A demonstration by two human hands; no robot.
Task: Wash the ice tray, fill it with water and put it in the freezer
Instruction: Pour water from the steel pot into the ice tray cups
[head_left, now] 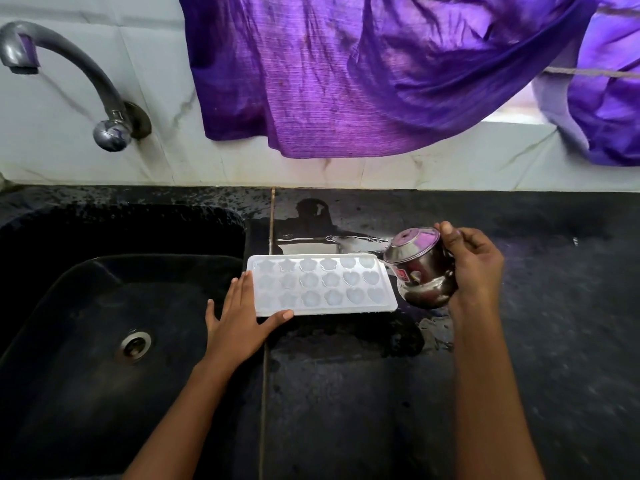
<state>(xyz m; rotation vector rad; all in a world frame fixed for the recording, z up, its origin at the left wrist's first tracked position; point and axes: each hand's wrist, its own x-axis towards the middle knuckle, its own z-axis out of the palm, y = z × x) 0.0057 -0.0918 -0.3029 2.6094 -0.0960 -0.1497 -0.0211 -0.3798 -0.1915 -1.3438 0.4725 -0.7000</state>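
Because the right hand curled its fingers round a steel pot tipped at the end of the ice tray, while the left hand only laid straight, spread fingers against the opposite end, water could likely overshoot the moulds. The tray might also skid on the wet counter toward the sink just behind those fingers. The head view held one tray with eighteen moulds, one pot, one tap and two hands.
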